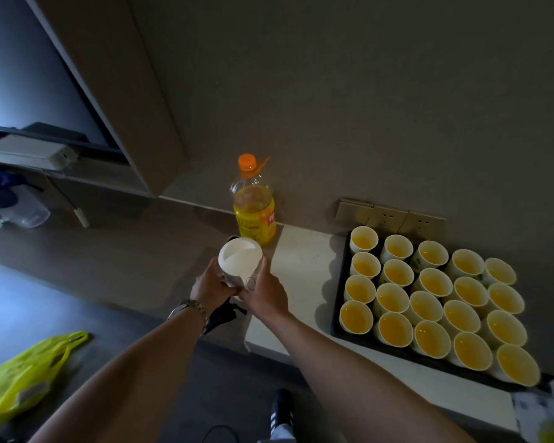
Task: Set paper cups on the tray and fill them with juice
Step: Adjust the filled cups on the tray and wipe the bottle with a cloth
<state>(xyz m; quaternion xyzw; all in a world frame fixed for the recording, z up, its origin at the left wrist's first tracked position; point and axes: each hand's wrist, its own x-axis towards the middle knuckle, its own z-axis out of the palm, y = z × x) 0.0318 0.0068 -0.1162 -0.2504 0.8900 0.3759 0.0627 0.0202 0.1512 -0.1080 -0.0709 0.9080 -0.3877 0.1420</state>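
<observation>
A black tray [342, 284] on the white counter holds several paper cups [429, 302], each with orange juice in it. A juice bottle [254, 206] with an orange cap stands upright by the wall, about half full. In front of the bottle I hold a white paper cup stack [240, 259] in a clear wrapper, its open end facing me. My left hand [210, 287] grips its left side and my right hand [264, 290] grips its right side. The stack hovers at the counter's left end, left of the tray.
Wall sockets [387, 215] sit behind the tray. A yellow plastic bag [26, 378] lies on the floor at lower left. A printed packet [538, 410] rests at the counter's near right corner. A black item [221, 314] hangs under my left wrist. My shoe [280, 410] shows below.
</observation>
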